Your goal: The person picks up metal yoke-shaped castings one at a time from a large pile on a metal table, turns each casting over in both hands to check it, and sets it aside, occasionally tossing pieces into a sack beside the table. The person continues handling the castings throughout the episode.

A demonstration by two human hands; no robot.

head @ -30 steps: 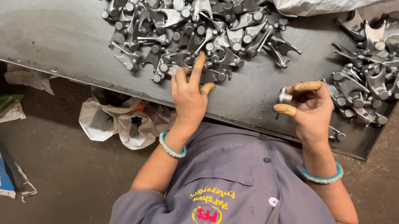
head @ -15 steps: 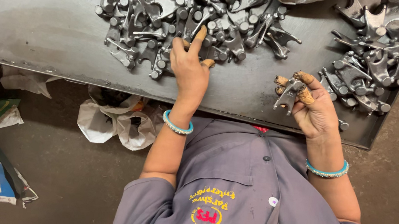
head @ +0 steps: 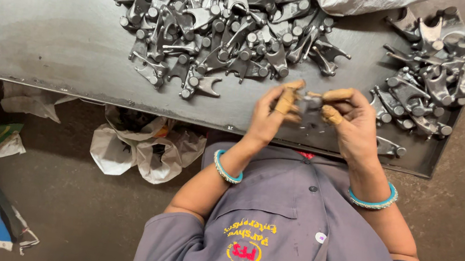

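Both hands meet over the surface (head: 53,25): left hand (head: 269,114) and right hand (head: 351,123) pinch one small grey metal part (head: 310,101) between their grips, its long axis hidden by blur.

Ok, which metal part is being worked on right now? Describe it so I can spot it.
Start at the grey metal table and its big central pile of forked castings. Just below the pile, both hands meet over the near edge. The part is the only one off the table, pinched between left hand and right hand.

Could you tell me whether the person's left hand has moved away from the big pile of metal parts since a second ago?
Yes. The left hand has left the big pile of metal parts, moving toward the table's near edge to meet the right hand.
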